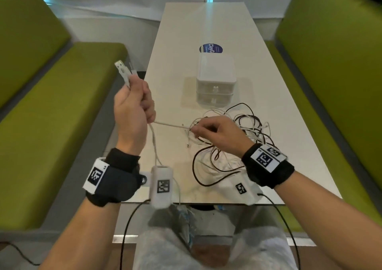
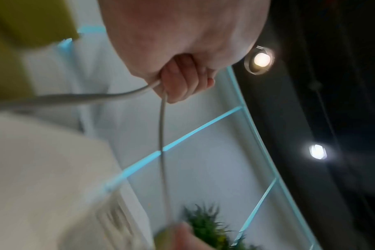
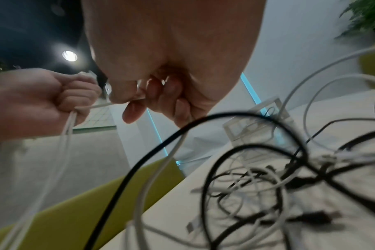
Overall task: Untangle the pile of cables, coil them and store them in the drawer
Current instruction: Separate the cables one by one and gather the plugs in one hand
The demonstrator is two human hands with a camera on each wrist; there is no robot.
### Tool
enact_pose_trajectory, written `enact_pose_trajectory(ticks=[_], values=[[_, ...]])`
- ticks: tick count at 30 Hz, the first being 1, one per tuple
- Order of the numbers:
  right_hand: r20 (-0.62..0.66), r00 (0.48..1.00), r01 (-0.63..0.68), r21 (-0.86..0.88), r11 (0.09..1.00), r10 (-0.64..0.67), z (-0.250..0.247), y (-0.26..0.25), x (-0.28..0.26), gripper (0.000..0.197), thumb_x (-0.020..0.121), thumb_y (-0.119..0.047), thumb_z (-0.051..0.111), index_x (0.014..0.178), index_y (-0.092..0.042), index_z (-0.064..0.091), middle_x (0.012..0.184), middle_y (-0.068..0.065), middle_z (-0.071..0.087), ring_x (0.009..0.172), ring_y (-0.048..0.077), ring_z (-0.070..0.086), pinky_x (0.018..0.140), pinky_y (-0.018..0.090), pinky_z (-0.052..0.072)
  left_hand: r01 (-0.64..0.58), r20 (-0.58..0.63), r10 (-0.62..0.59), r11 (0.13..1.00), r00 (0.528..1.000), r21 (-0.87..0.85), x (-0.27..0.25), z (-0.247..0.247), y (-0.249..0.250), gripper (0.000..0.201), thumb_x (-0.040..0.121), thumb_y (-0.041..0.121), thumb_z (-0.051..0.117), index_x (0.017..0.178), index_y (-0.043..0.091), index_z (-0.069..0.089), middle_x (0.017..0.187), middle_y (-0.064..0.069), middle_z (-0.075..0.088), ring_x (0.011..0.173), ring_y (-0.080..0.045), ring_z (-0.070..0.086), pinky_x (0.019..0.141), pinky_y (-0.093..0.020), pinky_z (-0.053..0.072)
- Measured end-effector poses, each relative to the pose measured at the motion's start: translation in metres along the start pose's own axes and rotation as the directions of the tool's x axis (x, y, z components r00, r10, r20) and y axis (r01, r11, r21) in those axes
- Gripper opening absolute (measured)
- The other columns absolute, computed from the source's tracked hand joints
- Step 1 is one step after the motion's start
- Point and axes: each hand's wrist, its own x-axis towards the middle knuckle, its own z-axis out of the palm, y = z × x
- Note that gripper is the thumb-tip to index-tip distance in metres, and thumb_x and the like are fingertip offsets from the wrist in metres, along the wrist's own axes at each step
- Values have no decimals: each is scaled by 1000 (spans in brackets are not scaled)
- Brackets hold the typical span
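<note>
Head view: left hand (image 1: pixel 134 112) is fisting around a white cable (image 1: pixel 171 125), raised off the table's left edge, with the USB plug (image 1: pixel 121 66) sticking up above the fist. Right hand (image 1: pixel 215 133) is pinching the same cable over the tangled pile (image 1: pixel 231 137) of white and dark cables on the table (image 1: pixel 206 31). The wrist is hiding part of the pile. The clear drawer unit (image 1: pixel 215 79) is sitting just behind the pile, its drawers looking closed.
Left wrist view: blurry. Fingers (image 2: pixel 180 81) are curling tight on the cable (image 2: pixel 162 128), with two strands leaving the fist. Pile and drawers are out of frame.
Right wrist view: thumb and fingertips (image 3: pixel 131 111) are clamping the cable, which is running taut to the left fist (image 3: pixel 32 101). The pile (image 3: pixel 268 177) is blurring in the foreground, half hiding the drawer unit (image 3: pixel 253 125).
</note>
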Motion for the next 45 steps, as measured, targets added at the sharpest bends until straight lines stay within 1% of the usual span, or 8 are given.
enact_pose_trajectory(ticks=[7,16,22,27,32,35,41,45], values=[[-19,999,48,-140,989,-51,-11,7,19,32,93,-39,61,71,-16,66,51,-11,50,50,5,43,53,17,32,-280,291,96,658,952,699,-10,-2,-27,40,104,39,32,74,20,50,57,8,43,51,-11,37,52,-34,29],[26,999,24,-28,999,-24,-13,-3,-2,19,98,-24,56,82,-22,66,56,-10,44,54,5,41,54,17,30,-310,227,211,662,951,682,-37,31,-72,26,104,26,38,92,11,55,79,9,49,67,-5,47,60,-12,36],[-74,995,64,2,998,-63,-14,1,-13,23,94,-24,55,76,-15,65,57,-18,55,56,0,50,56,12,35,-350,348,124,600,929,720,-51,37,-78,35,101,44,26,85,27,52,57,15,47,53,-2,49,50,-16,30],[-17,1000,-11,-65,998,10,-15,10,-19,26,97,-25,58,77,-13,68,57,-23,55,56,-1,50,55,12,34,-432,445,97,490,890,757,-51,32,-83,46,103,42,26,101,14,62,57,9,45,50,-15,46,48,-24,25],[20,999,-34,-46,998,35,-22,15,-25,36,99,-29,53,68,-13,62,55,-11,47,55,3,42,56,14,33,-216,144,163,655,976,724,-26,7,-64,42,104,37,35,94,11,66,56,9,41,47,-10,34,52,-30,26],[36,997,-63,-55,997,65,-32,19,-32,39,100,-29,51,70,-5,60,51,-18,46,53,0,44,57,10,34,-63,-91,153,779,984,624,0,-26,-47,40,103,44,38,69,30,53,61,7,42,55,-12,36,58,-33,30],[4,995,-98,-205,974,101,-27,29,-33,37,98,-37,50,71,-16,62,53,-16,54,56,3,50,55,15,34,-86,-25,172,606,985,791,-8,-23,-51,33,103,31,42,90,16,68,83,5,69,77,-8,59,69,-23,40],[59,994,-72,-298,952,93,-20,29,-35,37,98,-40,50,72,-18,65,54,-22,55,58,0,52,54,14,34,-268,75,333,585,940,765,-24,-3,-46,44,102,37,35,104,9,69,84,-14,68,55,10,46,51,-9,31]])
